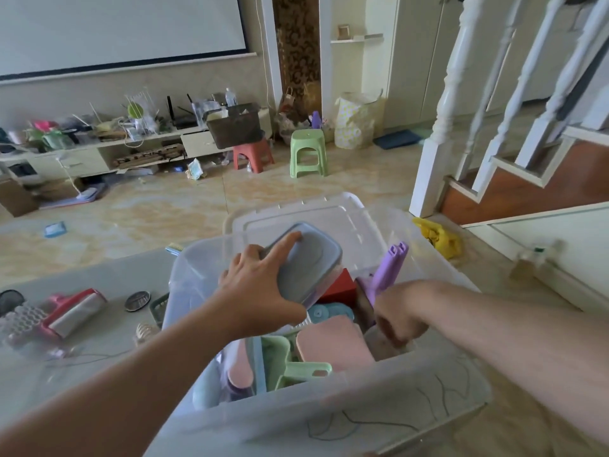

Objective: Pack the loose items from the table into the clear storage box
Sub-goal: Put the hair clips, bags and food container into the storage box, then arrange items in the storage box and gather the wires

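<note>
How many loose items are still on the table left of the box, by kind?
Lint roller: 1
Round metal strainer: 1
Hair claw clip: 1
Honeycomb-pattern clear item: 1
Dark round item at the left edge: 1
Green basket, tucked against the box: 1
Total: 6

home living room | projector screen, staircase (cluttered TV cabinet)

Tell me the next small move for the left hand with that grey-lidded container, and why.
Probably lower it flat into the clear storage box. The left hand holds the grey-lidded container tilted above the packed items, while the right hand works low inside by the purple piece.
</note>
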The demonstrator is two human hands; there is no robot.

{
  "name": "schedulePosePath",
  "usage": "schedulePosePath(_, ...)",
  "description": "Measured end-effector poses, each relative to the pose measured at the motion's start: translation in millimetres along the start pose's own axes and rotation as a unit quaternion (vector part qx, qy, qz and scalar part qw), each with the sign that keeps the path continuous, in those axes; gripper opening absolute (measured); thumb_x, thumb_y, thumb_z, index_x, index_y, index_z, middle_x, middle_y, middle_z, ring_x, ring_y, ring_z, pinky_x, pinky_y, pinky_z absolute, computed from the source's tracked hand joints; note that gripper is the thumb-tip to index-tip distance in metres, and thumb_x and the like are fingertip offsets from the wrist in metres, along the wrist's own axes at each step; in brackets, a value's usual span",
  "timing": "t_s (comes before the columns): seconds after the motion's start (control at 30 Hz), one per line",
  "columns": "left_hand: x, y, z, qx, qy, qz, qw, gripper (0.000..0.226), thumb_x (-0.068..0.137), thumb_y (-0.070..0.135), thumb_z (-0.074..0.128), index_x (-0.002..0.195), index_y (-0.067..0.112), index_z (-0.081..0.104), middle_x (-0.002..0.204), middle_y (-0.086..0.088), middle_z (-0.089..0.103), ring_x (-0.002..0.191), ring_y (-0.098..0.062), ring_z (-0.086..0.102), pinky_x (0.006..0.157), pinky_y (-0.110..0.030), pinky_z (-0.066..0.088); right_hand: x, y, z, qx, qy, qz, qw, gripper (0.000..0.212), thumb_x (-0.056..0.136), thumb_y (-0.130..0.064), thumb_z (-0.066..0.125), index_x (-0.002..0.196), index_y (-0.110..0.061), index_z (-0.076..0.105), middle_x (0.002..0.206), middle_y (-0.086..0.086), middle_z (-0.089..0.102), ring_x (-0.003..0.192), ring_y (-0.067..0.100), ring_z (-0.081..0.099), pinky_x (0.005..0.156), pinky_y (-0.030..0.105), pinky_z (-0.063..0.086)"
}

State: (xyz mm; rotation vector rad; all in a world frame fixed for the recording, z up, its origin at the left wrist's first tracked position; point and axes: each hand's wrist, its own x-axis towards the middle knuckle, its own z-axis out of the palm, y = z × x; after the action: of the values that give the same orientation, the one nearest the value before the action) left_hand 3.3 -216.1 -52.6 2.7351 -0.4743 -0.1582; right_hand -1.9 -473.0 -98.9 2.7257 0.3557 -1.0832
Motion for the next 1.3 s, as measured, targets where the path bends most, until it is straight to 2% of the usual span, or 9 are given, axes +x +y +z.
schedulePosePath(0.07, 4.4, -3.5, 4.6, 0.017, 0.002, 0.009, 1.0, 0.116, 0.054, 0.054, 0.07, 0.143, 0.072, -0.003, 0.13, 0.001, 0.032, 0.121, -0.027, 0.036, 0.1, -0.05, 0.047, 2.0, 3.5, -5.1, 0.153, 0.125, -0.015, 0.98, 0.016, 0.093, -0.015, 0.054, 0.091, -0.016, 0.07, 0.074, -0.004, 0.063, 0.065, 0.019, 0.059, 0.061, 0.032, 0.05)
schedulePosePath(0.13, 4.9, -7.4, 7.4, 0.037, 0.002, 0.03, 0.999, 0.115, 0.056, 0.056, 0.071, 0.144, 0.07, -0.002, 0.129, 0.003, 0.029, 0.123, -0.026, 0.033, 0.099, -0.048, 0.048, 1.5, 6.7, -13.8, 0.455, 0.23, -0.052, 0.859, 0.033, 0.089, -0.008, 0.052, 0.106, -0.028, 0.073, 0.094, -0.004, 0.074, 0.076, 0.017, 0.067, 0.069, 0.032, 0.054)
schedulePosePath(0.23, 5.2, -6.5, 8.8, 0.09, 0.009, 0.072, 0.993, 0.115, 0.062, 0.056, 0.074, 0.148, 0.066, -0.003, 0.137, 0.003, 0.024, 0.128, -0.025, 0.029, 0.094, -0.041, 0.047, -5.1, 7.1, -35.5, 0.701, 0.109, -0.177, 0.682, 0.064, 0.079, -0.014, 0.06, 0.139, -0.034, 0.059, 0.123, 0.01, 0.07, 0.095, 0.031, 0.067, 0.074, 0.038, 0.056)
schedulePosePath(0.33, 5.4, 6.9, 11.9, 0.096, 0.029, 0.105, 0.989, 0.116, 0.063, 0.052, 0.076, 0.149, 0.065, -0.001, 0.14, 0.002, 0.023, 0.129, -0.024, 0.028, 0.091, -0.037, 0.044, -7.8, -0.5, -46.8, 0.592, 0.174, -0.202, 0.761, 0.042, 0.091, -0.033, 0.075, 0.13, -0.036, 0.061, 0.12, 0.004, 0.073, 0.102, 0.022, 0.073, 0.086, 0.042, 0.06)
schedulePosePath(0.5, 7.0, 23.7, 19.0, -0.032, 0.042, 0.131, 0.99, 0.114, 0.073, 0.066, 0.075, 0.154, 0.059, -0.004, 0.148, 0.001, 0.03, 0.134, -0.021, 0.033, 0.105, -0.036, 0.038, -16.0, 24.9, -67.8, 0.572, 0.285, -0.156, 0.753, 0.058, 0.076, -0.042, 0.074, 0.127, -0.021, 0.059, 0.1, 0.014, 0.077, 0.091, 0.03, 0.074, 0.083, 0.048, 0.059)
schedulePosePath(0.57, 10.5, 25.7, 21.5, -0.103, -0.006, 0.123, 0.987, 0.106, 0.082, 0.065, 0.07, 0.156, 0.057, -0.006, 0.147, 0.006, 0.043, 0.126, -0.016, 0.048, 0.107, -0.036, 0.043, -21.8, 47.4, -81.1, 0.509, 0.29, -0.129, 0.8, 0.048, 0.078, -0.041, 0.073, 0.117, -0.016, 0.063, 0.094, 0.015, 0.077, 0.085, 0.029, 0.071, 0.082, 0.046, 0.057)
schedulePosePath(0.77, 5.1, 35.4, 34.1, -0.012, -0.102, 0.176, 0.979, 0.042, 0.093, 0.055, 0.059, 0.134, 0.044, 0.06, 0.13, 0.012, 0.062, 0.12, -0.012, 0.055, 0.107, -0.036, 0.046, -1.5, 57.2, -77.0, 0.269, 0.142, -0.086, 0.949, 0.015, 0.101, -0.035, 0.066, 0.109, -0.028, 0.075, 0.101, -0.002, 0.079, 0.092, 0.014, 0.071, 0.095, 0.044, 0.056)
schedulePosePath(1.07, -0.8, 27.8, 47.8, 0.04, -0.159, 0.193, 0.968, 0.058, 0.094, 0.03, 0.071, 0.148, 0.038, 0.051, 0.149, 0.01, 0.05, 0.136, -0.015, 0.043, 0.111, -0.032, 0.033, 33.2, 16.4, -39.4, 0.055, 0.057, -0.044, 0.996, 0.029, 0.103, -0.018, 0.052, 0.122, -0.027, 0.072, 0.101, -0.013, 0.067, 0.094, 0.015, 0.059, 0.063, 0.016, 0.04)
schedulePosePath(1.3, -26.3, -3.9, 14.8, 0.04, -0.121, 0.142, 0.982, 0.043, 0.097, 0.04, 0.062, 0.14, 0.043, 0.057, 0.142, 0.012, 0.056, 0.13, -0.011, 0.05, 0.108, -0.031, 0.039, 22.4, 7.1, -30.1, -0.102, 0.075, 0.02, 0.992, 0.04, 0.094, -0.017, 0.045, 0.121, -0.04, 0.064, 0.12, -0.001, 0.067, 0.102, 0.027, 0.065, 0.086, 0.04, 0.055)
